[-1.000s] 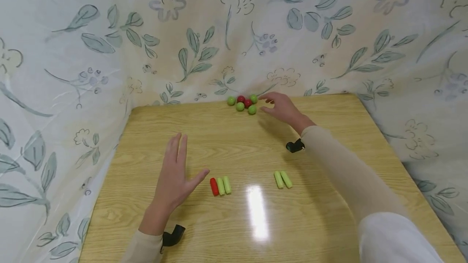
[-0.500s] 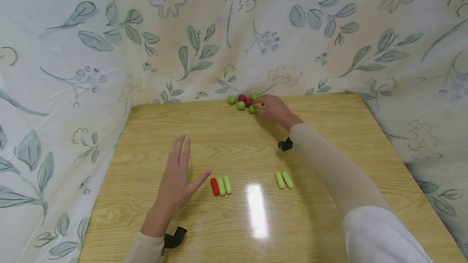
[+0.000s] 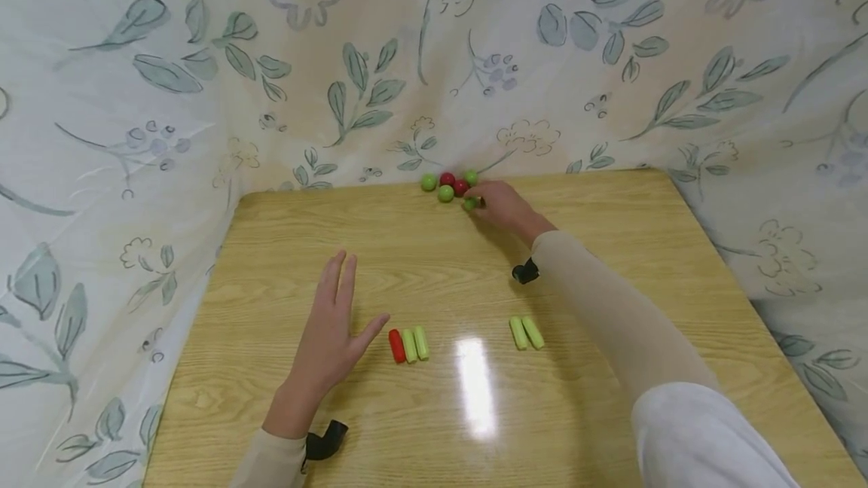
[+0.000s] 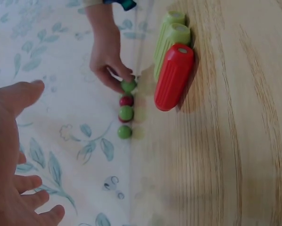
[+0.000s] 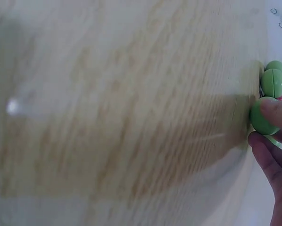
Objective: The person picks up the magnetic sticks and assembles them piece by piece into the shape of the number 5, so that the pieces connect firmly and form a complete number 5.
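Note:
At the table's back edge my right hand pinches a green ball between thumb and fingers. Beside it lie two dark red balls and several other green balls, close together by the cloth. My left hand is held over the left part of the table, fingers straight and thumb spread, holding nothing. Just right of its thumb lie a red ridged stick and two light green sticks, side by side.
Two more light green sticks lie apart at centre right on the wooden table. A floral cloth hangs behind the table and at its sides. Black wrist-camera mounts stick out from both sleeves.
My right hand has moved left to the nearest green ball and closed its fingers on it. The left hand has stayed almost still.

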Tool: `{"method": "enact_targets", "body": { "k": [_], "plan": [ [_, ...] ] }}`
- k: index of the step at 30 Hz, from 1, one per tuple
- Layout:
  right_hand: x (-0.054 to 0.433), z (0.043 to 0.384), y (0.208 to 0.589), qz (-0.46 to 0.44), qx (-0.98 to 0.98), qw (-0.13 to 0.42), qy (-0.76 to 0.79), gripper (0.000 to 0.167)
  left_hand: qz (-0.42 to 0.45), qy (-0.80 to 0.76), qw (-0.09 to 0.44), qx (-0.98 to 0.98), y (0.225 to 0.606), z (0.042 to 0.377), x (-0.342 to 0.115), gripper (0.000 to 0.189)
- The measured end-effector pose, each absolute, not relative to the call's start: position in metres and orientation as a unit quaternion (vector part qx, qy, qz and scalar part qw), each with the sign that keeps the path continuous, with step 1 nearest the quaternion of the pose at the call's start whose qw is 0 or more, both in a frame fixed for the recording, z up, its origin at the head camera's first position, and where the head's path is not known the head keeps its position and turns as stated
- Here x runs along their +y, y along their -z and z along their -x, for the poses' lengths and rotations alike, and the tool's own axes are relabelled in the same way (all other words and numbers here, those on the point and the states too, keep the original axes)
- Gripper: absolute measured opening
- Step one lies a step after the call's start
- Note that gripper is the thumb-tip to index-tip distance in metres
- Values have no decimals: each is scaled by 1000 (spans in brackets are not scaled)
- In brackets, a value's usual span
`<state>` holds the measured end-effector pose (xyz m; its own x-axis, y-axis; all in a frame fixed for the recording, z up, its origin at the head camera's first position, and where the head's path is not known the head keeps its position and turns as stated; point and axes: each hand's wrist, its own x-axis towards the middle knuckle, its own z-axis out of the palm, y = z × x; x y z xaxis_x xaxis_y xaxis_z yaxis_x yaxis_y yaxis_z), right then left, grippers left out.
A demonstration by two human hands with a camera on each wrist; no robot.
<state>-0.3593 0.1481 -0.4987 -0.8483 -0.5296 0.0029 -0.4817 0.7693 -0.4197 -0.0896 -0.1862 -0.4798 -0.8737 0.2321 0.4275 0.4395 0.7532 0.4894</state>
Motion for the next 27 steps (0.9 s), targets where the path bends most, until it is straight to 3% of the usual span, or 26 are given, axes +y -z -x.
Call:
{"method": "enact_targets", "body": {
  "k": [4,8,16,27],
  "plan": [
    [149,356,501,253,935,58,241,35,190,306,185,-914,481,92,-184,97],
    [149,351,497,246,928,69,273,42,201,287,184,-918,482,92,-180,73],
    [144,335,487,269,921,83,269,41,248,236,126,-931,491,82,-157,29],
    [153,320,503,309,915,72,250,36,293,193,67,-934,507,69,-125,17]
  ]
}}
